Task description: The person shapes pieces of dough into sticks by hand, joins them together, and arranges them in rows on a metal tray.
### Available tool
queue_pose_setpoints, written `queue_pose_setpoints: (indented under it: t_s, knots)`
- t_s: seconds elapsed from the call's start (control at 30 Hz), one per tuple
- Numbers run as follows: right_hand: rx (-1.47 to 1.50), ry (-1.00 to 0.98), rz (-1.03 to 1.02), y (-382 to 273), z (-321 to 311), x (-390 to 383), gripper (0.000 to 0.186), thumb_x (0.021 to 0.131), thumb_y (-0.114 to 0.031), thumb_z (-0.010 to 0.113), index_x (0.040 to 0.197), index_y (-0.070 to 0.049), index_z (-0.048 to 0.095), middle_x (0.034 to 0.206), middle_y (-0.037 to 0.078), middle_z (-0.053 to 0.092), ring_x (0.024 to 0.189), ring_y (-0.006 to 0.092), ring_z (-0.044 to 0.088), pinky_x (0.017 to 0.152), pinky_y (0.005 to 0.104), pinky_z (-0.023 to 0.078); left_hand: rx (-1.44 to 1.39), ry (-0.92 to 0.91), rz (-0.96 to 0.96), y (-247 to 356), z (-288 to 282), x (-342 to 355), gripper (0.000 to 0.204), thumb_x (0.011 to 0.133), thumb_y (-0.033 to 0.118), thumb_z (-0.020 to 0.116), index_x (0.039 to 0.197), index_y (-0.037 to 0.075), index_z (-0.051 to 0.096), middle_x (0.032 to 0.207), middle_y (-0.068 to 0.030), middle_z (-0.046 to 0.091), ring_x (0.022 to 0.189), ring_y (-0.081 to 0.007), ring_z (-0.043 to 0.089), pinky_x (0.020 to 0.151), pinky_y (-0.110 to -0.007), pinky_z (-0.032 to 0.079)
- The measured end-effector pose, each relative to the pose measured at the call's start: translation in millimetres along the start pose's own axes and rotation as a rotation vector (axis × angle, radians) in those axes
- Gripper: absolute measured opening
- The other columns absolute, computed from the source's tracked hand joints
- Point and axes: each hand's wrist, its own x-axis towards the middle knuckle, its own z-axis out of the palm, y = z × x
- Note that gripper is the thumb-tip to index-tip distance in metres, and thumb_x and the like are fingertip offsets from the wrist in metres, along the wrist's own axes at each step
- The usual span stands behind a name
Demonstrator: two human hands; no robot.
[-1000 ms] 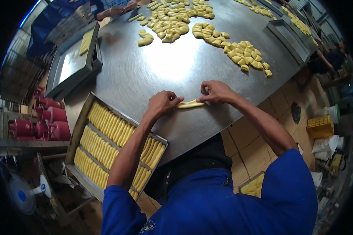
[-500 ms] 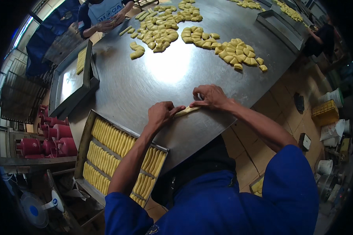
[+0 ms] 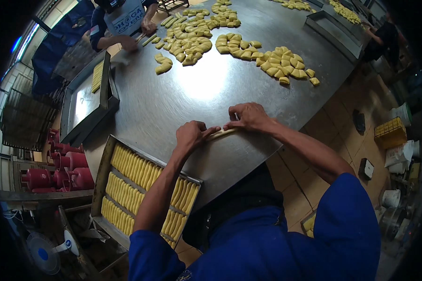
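Observation:
A pale yellow dough strip (image 3: 222, 134) lies on the metal table (image 3: 150, 112) near its front edge. My left hand (image 3: 191, 136) is closed at the strip's left end, its thumb stretched along the dough. At the other end my right hand (image 3: 249, 116) has curled fingers, with the thumb and fingertips on the strip. The two thumb tips almost meet above its middle. Below my left forearm sits a metal tray (image 3: 101, 175) holding rows of yellow dough sticks (image 3: 133, 164); the forearm hides part of these rows.
Cut dough pieces (image 3: 283, 63) lie in clusters across the table's far side. Another tray (image 3: 66, 110) stands at the left, and a long tray (image 3: 335, 35) at the far right. A co-worker's hands (image 3: 138, 37) handle dough at the far left. Red gas cylinders (image 3: 70, 161) stand beyond the left edge.
My hands have shifted very slightly left, still on the dough strip, which looks thinner. The co-worker's hands have moved apart and down toward the table.

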Motion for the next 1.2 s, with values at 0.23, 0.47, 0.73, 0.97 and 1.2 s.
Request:
queue_pose_setpoints:
  t_s: [0.23,0.47,0.73,0.97,1.2]
  knots:
    - [0.006,-0.092,0.07,-5,-7,12,0.056,0.083,-0.067,0.078,0.094,-0.012,0.074,0.081,0.009,0.073,0.082,0.0295,0.071,0.076,0.0451,0.054,0.095,0.041,0.005,6,1,2,0.073,0.081,0.076,0.074,0.08,0.004,0.081,0.069,-0.0127,0.073,0.065,-0.0299,0.071,0.066,-0.043,0.054]
    - [-0.029,-0.027,0.002,-3,-1,13,0.053,0.085,-0.064,0.077,0.094,-0.013,0.074,0.081,0.008,0.074,0.082,0.0281,0.072,0.075,0.0445,0.054,0.03,0.029,-0.055,1,-1,1,0.074,0.08,0.076,0.075,0.082,0.003,0.081,0.07,-0.0128,0.074,0.065,-0.0284,0.071,0.066,-0.042,0.054]
    - [-0.077,-0.011,0.026,-5,-4,19,0.061,0.084,-0.071,0.073,0.088,-0.01,0.072,0.079,0.009,0.073,0.079,0.0294,0.072,0.075,0.0445,0.054,0.109,0.119,-0.002,-2,5,3,0.072,0.081,0.075,0.075,0.082,0.003,0.08,0.07,-0.0134,0.073,0.066,-0.0285,0.071,0.067,-0.043,0.054]
    - [-0.06,0.127,-0.13,7,-1,16,0.054,0.081,-0.061,0.083,0.085,-0.009,0.071,0.077,0.005,0.072,0.074,0.0255,0.071,0.067,0.0427,0.053,0.098,0.164,0.098,-3,9,1,0.072,0.086,0.073,0.071,0.077,0.002,0.076,0.065,-0.0122,0.071,0.059,-0.029,0.069,0.062,-0.045,0.052]
    - [-0.1,0.222,-0.256,10,7,12,0.055,0.079,-0.06,0.085,0.081,-0.008,0.067,0.077,0.004,0.07,0.069,0.0249,0.068,0.064,0.0389,0.051,0.145,0.266,0.118,-10,21,-11,0.07,0.088,0.071,0.069,0.079,0.002,0.075,0.066,-0.0139,0.071,0.062,-0.0308,0.07,0.062,-0.045,0.051]
